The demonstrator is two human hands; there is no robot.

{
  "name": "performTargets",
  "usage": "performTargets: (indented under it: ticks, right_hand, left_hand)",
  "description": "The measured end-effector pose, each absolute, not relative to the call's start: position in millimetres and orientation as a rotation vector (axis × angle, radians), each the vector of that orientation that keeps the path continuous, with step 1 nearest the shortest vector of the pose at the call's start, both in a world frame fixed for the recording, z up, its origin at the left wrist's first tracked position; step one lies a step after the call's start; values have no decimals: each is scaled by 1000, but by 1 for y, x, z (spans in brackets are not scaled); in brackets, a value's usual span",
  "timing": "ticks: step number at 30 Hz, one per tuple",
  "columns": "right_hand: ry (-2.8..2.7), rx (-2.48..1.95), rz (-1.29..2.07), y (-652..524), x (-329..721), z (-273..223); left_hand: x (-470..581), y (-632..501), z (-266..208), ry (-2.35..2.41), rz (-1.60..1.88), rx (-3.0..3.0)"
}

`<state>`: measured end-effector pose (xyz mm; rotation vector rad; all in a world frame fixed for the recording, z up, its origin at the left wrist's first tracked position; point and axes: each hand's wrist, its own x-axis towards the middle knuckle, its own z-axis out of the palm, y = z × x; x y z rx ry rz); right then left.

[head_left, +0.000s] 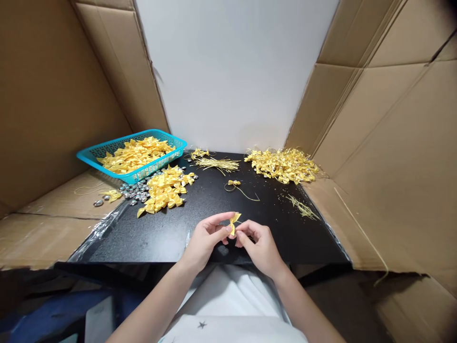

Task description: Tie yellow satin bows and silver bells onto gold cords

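Between the thumb and fingers of my left hand (205, 238) is a yellow ribbon bow (233, 223), held tilted just above the front of the black table. My right hand (257, 243) touches the bow's right side in a closed pinch. A thin gold cord seems to run from the bow to those fingertips, but most of it is hidden by the fingers. Farther back, a finished-looking bow (233, 183) lies with a long gold cord tail curling to the right.
A turquoise basket (130, 177) of yellow bows stands at the back left, beside loose bows (162, 193) and silver bells or beads (135, 191). Gold cords (219, 165) lie at the back. Corded bows (283, 165) and cord scraps (303, 208) are at right. Cardboard walls (385, 143) flank the table (143, 243).
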<state>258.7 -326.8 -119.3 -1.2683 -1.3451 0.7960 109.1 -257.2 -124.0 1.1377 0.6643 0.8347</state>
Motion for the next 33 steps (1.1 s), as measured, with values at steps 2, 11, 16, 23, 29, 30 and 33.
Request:
performTargets:
  ticks: [2, 11, 16, 23, 29, 30, 33]
  right_hand:
    - [-1349, -1271, 782, -327, 259, -120]
    - [-1395, -1297, 691, -330, 259, -121]
    - [-1412, -1293, 660, -331, 259, -122]
    - [-1287, -1251, 615, -332, 261, -128]
    - [-1270, -1243, 626, -332, 261, -129]
    - [-1271, -1243, 624, -332, 261, -128]
    - [-1281, -1243, 619, -332, 261, -128]
  left_hand:
    - [110, -258, -122, 661, 837, 1110]
    - [110, -257, -115, 605, 750, 900]
    - [109, -258, -116, 595, 746, 908]
    - [114, -264, -122, 642, 978, 1034]
    - [114, -263, -123, 624, 1061, 1143]
    - [115, -263, -122, 627, 1105, 1149]
    - [117, -266, -117, 648, 1137, 1131]
